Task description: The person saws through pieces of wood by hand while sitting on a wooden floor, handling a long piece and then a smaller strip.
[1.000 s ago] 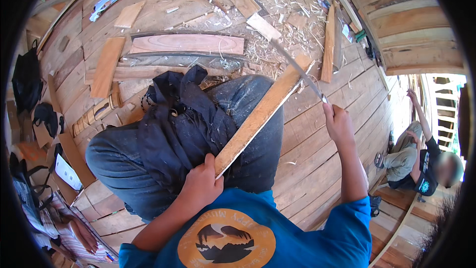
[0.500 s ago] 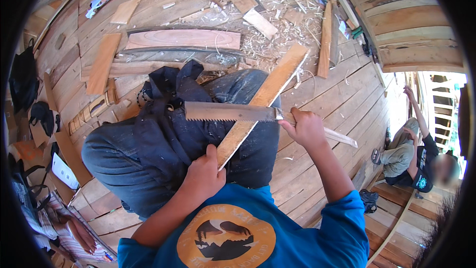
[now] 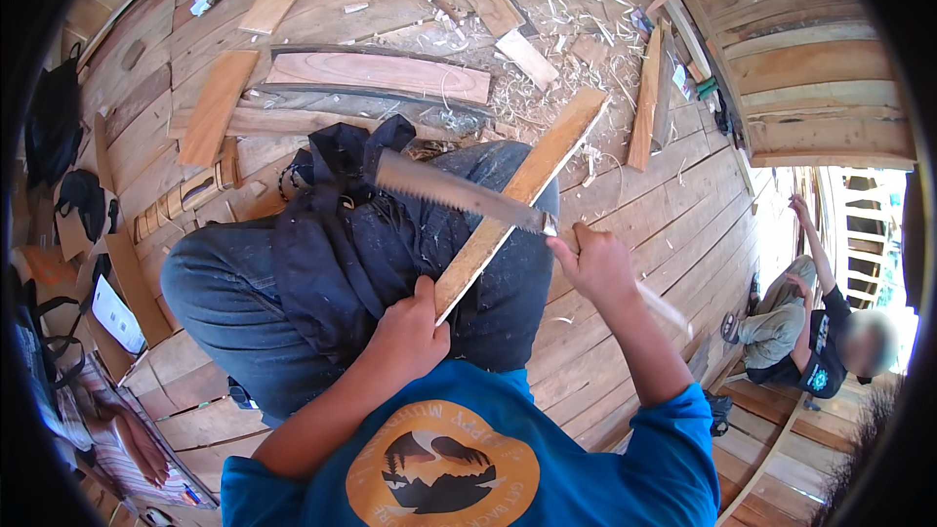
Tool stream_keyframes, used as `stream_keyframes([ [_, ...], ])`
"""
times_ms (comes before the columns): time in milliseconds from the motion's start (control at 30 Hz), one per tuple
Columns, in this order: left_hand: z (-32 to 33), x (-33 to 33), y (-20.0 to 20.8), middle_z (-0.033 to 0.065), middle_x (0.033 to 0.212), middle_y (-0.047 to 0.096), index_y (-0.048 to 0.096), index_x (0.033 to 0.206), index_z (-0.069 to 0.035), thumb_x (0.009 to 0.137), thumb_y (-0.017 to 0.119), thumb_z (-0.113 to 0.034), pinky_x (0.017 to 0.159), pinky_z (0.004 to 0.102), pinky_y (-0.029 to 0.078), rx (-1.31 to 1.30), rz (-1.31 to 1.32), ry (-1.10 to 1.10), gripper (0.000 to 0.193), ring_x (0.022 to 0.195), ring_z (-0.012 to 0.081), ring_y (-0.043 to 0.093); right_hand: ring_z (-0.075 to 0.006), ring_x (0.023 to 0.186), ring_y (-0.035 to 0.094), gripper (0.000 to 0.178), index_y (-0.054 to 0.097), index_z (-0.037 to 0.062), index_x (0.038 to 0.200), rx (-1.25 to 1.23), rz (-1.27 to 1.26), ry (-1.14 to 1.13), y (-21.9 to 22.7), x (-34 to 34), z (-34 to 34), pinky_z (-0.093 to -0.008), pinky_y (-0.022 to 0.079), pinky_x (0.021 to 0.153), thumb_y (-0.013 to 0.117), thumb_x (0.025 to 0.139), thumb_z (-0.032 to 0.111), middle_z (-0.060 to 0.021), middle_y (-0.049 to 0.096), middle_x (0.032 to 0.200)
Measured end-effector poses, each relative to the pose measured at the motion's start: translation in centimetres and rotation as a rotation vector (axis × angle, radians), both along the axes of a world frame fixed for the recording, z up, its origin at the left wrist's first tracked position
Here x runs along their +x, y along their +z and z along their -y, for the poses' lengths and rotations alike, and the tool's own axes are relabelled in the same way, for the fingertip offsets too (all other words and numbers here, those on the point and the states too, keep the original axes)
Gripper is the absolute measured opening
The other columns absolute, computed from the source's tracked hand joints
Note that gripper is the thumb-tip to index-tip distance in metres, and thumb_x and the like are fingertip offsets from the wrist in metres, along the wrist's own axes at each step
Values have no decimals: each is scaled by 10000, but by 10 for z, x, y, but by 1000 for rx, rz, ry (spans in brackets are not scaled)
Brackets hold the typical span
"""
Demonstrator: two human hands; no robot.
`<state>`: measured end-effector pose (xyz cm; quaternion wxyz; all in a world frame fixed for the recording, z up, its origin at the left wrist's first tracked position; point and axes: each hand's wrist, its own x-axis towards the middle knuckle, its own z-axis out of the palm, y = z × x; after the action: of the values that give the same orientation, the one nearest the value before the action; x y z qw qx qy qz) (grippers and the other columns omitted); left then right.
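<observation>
Across my lap lies a narrow wooden strip (image 3: 517, 185), slanting from lower left to upper right. My left hand (image 3: 415, 334) is closed round its near end. My right hand (image 3: 595, 259) grips the handle of a hand saw (image 3: 454, 197), whose pale handle end sticks out behind the wrist. The toothed blade crosses over the strip and points left, its tip raised toward the far side; I cannot tell whether the teeth touch the wood. Dark bunched cloth (image 3: 332, 224) lies on my lap under the blade tip.
Beyond my knees are a pinkish board (image 3: 381, 75), a plank (image 3: 217, 107), and curled wood shavings (image 3: 586, 34) on the plank floor. At right, a person (image 3: 795, 322) sits by a bright opening. Bags (image 3: 80, 203) and a white sheet (image 3: 117, 315) are at left.
The saw has tilted, its tip swinging up and away from me while the handle end drops slightly. The view has shifted a little. Both hands keep their grips.
</observation>
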<state>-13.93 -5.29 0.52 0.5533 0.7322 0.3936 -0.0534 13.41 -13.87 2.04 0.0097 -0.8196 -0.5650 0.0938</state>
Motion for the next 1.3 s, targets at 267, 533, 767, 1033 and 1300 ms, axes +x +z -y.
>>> stream_keyframes([
  [267, -1, -2, -2, 352, 823, 586, 396, 1060, 56, 792, 524, -59, 761, 556, 463, 3, 33, 38, 319, 839, 526, 576, -355, 533, 612, 564, 538, 66, 686, -12, 30, 139, -5, 11, -4, -440, 489, 490, 575, 835, 608, -157, 581, 557],
  [533, -5, 3, 3, 353, 832, 583, 382, 1047, 40, 794, 520, -55, 770, 555, 456, -49, -34, -4, 303, 851, 523, 575, -346, 525, 614, 573, 539, 64, 667, -18, 58, 15, -6, -1, -2, -435, 490, 486, 567, 837, 610, -145, 574, 538],
  [767, -10, 1, -2, 354, 825, 580, 373, 1043, 29, 798, 512, -46, 764, 556, 451, -62, 11, 19, 291, 857, 532, 564, -314, 535, 625, 611, 541, 75, 666, 18, 99, 180, -11, 23, -14, -414, 503, 495, 576, 784, 673, -124, 585, 559],
  [1033, -10, 2, 0, 354, 839, 581, 376, 1040, 36, 799, 505, -46, 768, 555, 450, -59, 10, 17, 286, 867, 531, 564, -327, 589, 642, 613, 558, 58, 716, -36, 171, 84, -11, 36, -12, -428, 520, 557, 566, 804, 664, -129, 575, 569],
  [1300, 0, -13, 2, 371, 861, 577, 391, 1053, 47, 793, 502, -51, 778, 553, 452, -73, 19, -6, 299, 873, 528, 567, -434, 681, 621, 620, 598, -8, 762, 0, 221, -575, 21, 138, 15, -521, 468, 611, 478, 909, 582, -249, 629, 726],
])
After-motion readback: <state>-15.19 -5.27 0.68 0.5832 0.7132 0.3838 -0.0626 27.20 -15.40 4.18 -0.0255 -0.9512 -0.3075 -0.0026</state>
